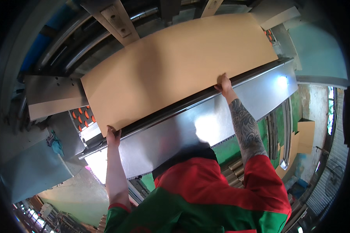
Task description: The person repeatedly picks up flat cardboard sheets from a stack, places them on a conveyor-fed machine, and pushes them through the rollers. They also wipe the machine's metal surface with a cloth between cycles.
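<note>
A large flat brown cardboard sheet (190,54) lies across the machine in front of me, its near edge running along a dark bar with a shiny metal rail (159,120). My left hand (113,136) is closed on the sheet's near left corner. Farther right along the same edge, my right hand (224,84) grips the sheet, its fingers curled in and partly hidden. Between my body and the rail slopes a bright sheet-metal panel (171,136).
Metal side plates (56,93) and orange rollers (81,118) flank the sheet at left. Rollers and brackets (118,23) stand beyond its far edge. Cut cardboard pieces (305,136) lean near the wall at right. A teal cloth (55,143) hangs at left.
</note>
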Tool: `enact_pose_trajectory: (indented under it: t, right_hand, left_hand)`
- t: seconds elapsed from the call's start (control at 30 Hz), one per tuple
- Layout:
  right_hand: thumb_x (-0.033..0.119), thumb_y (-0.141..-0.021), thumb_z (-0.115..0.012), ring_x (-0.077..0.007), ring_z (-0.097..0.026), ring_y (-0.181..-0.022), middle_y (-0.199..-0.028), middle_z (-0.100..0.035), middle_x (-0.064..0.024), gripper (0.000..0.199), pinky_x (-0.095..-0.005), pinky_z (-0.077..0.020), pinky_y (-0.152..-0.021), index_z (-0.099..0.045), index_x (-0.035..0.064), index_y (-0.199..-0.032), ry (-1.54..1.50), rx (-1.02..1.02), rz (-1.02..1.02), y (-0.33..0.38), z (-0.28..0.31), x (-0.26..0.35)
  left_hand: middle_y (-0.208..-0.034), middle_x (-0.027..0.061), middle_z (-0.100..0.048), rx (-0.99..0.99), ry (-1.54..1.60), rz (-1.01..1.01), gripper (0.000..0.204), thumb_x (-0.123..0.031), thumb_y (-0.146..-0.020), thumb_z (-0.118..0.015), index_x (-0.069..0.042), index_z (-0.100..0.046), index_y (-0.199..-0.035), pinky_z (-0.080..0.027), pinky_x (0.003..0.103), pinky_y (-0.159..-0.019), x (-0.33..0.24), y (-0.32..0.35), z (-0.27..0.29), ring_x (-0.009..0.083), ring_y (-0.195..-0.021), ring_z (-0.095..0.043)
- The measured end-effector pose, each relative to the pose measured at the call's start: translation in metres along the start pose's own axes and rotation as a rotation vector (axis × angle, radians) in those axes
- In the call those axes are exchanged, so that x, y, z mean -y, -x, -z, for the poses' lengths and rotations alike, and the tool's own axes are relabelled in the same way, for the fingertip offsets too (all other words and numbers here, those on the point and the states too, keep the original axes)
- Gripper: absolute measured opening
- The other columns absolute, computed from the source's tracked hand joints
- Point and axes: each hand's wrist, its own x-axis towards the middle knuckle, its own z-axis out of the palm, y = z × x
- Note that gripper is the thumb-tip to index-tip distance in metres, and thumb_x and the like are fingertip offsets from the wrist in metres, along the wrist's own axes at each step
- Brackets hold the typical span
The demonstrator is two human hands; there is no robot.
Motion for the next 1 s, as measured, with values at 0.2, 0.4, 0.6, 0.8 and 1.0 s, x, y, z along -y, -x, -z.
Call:
enact_pose_trajectory:
  t: [0.2,0.4,0.6,0.8,1.0]
  right_hand:
    - [0.047,-0.102,-0.066,-0.0243,-0.057,-0.127,-0.147,-0.059,-0.0075,0.06,-0.0461,-0.0487,-0.1,-0.058,0.0082,-0.146,-0.006,-0.1,0.018,0.006,-0.008,0.001]
    - [0.034,-0.095,-0.074,-0.0294,-0.053,-0.141,-0.155,-0.057,-0.0125,0.065,-0.0454,-0.0355,-0.119,-0.058,-0.0035,-0.145,-0.428,-0.158,0.086,-0.002,-0.019,-0.009]
    - [0.033,-0.096,-0.069,-0.0333,-0.055,-0.134,-0.137,-0.061,-0.0128,0.065,-0.0541,-0.0482,-0.107,-0.048,0.0055,-0.152,-0.627,-0.205,-0.018,-0.015,-0.016,-0.021]
    - [0.043,-0.101,-0.06,-0.0329,-0.052,-0.138,-0.15,-0.053,-0.0136,0.057,-0.0623,-0.0468,-0.106,-0.053,0.0136,-0.148,-0.631,0.034,-0.002,-0.014,0.003,-0.001]
    - [0.053,-0.097,-0.066,-0.0306,-0.055,-0.138,-0.148,-0.06,-0.01,0.064,-0.06,-0.0451,-0.108,-0.055,0.018,-0.15,-0.537,0.209,0.047,-0.014,0.013,0.018]
  left_hand:
    - [-0.169,0.013,-0.034,0.03,0.094,-0.039,0.086,-0.066,-0.104,-0.055,-0.015,-0.027,-0.168,-0.019,0.059,-0.131,0.007,0.005,-0.01,0.0354,-0.157,-0.029]
    - [-0.166,0.0126,-0.04,0.207,0.285,-0.273,0.076,-0.057,-0.108,-0.055,-0.012,-0.033,-0.166,-0.025,0.056,-0.129,0.031,0.012,-0.019,0.0327,-0.154,-0.035]
    - [-0.167,0.0129,-0.038,0.134,0.211,-0.208,0.071,-0.051,-0.11,-0.055,-0.013,-0.033,-0.166,-0.027,0.06,-0.128,0.027,0.009,-0.011,0.0346,-0.155,-0.034]
    - [-0.169,0.0159,-0.032,0.199,0.166,-0.139,0.078,-0.058,-0.107,-0.055,-0.015,-0.03,-0.167,-0.025,0.063,-0.127,0.014,0.016,-0.003,0.0378,-0.156,-0.03]
    - [-0.169,0.0143,-0.032,0.296,0.11,-0.052,0.077,-0.06,-0.105,-0.056,-0.021,-0.032,-0.168,-0.026,0.064,-0.126,0.001,0.015,-0.009,0.0371,-0.156,-0.029]
